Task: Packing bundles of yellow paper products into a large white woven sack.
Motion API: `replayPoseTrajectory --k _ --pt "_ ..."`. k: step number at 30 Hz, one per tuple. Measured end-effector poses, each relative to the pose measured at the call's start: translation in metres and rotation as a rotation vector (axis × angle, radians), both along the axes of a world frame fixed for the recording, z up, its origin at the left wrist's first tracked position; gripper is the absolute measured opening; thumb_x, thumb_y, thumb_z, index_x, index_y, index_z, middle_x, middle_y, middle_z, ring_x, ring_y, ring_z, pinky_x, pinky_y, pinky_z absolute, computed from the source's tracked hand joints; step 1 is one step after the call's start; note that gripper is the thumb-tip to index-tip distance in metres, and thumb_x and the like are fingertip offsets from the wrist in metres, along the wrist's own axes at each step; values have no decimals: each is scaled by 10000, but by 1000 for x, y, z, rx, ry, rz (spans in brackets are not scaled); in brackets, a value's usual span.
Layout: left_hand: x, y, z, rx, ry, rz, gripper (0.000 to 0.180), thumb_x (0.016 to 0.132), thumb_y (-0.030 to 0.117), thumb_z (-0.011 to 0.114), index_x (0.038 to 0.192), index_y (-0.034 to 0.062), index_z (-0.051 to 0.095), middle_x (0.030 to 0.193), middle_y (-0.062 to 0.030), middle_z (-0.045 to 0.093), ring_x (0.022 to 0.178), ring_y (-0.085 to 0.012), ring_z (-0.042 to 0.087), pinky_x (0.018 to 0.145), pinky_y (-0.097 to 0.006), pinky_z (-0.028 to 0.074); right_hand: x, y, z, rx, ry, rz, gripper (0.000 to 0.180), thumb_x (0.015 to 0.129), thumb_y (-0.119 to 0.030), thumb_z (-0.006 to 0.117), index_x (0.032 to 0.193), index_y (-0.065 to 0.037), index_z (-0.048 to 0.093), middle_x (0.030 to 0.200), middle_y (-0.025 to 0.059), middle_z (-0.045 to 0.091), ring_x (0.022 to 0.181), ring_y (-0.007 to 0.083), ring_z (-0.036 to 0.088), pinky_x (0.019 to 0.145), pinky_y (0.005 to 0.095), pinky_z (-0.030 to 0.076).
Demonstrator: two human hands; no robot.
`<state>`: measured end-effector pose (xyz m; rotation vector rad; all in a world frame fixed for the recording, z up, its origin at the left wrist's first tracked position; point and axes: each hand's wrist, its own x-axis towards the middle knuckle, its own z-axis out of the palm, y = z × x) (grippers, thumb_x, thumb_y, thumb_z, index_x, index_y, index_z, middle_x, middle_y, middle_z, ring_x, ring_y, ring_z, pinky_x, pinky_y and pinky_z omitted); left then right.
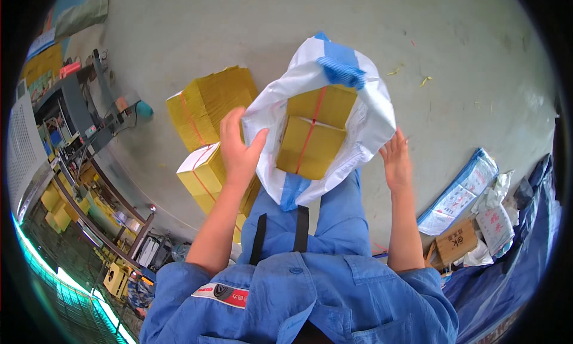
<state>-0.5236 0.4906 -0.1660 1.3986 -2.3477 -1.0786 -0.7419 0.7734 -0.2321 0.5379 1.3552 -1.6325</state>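
A white woven sack (373,108) with blue stripes stands in front of me, its mouth open and its rim folded outward. Inside lie yellow-brown block-shaped bundles (311,146) with a red string across them. At the sack's left rim is my left hand (237,146), thumb and fingers apart, the thumb overlapping the white edge. My right hand (396,159) is beside the right side of the sack, fingers stretched out and holding nothing; whether the fingertips touch it I cannot tell. More tied yellow bundles (218,102) stand on the floor left of the sack, partly behind my left forearm.
Grey machinery with a dark metal frame (128,215) occupies the left side. A flat white-and-blue folded sack (458,192) lies on the floor at right, near a brown cardboard box (456,242) and a blue tarp (507,284). Small yellow scraps (425,81) dot the grey floor.
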Motion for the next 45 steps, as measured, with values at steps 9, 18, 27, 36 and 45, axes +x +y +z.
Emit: replayPoseTrajectory --k 9,18,27,36,45 --pt "32 38 -30 477 -30 142 244 842 214 668 940 -9 673 776 -208 667 689 -318 661 645 -378 497 108 31 -144 100 -29 242 622 986 -492 380 1449 -79 339 1432 111 432 1299 296 427 1094 458 328" --pt "55 16 -29 523 0 141 205 882 167 620 1000 1 641 835 -191 639 736 -281 640 685 -366 481 62 44 -132 20 -191 93 584 981 -479 393 1419 -92 389 1393 100 475 1264 298 465 1073 461 362" --pt "114 110 -62 838 250 396 1066 684 336 809 1483 -29 205 1473 -256 348 1359 -309 376 1102 -350 310 60 -19 -54 143 -397 161 502 973 -438 407 1351 -116 482 1322 84 544 1216 302 509 1048 462 400" --pt "80 189 -28 634 -223 819 324 853 334 532 920 60 692 926 -239 661 895 -438 629 793 -526 496 -49 -64 58 97 -193 687 432 945 -449 520 1245 -138 529 1296 54 521 1199 252 491 984 459 403" --pt "80 237 19 233 212 1269 267 882 284 525 928 65 671 880 -224 657 824 -412 634 704 -510 497 -19 -99 127 382 -10 1855 243 914 -271 595 935 -33 637 782 85 661 704 203 645 647 300 491"
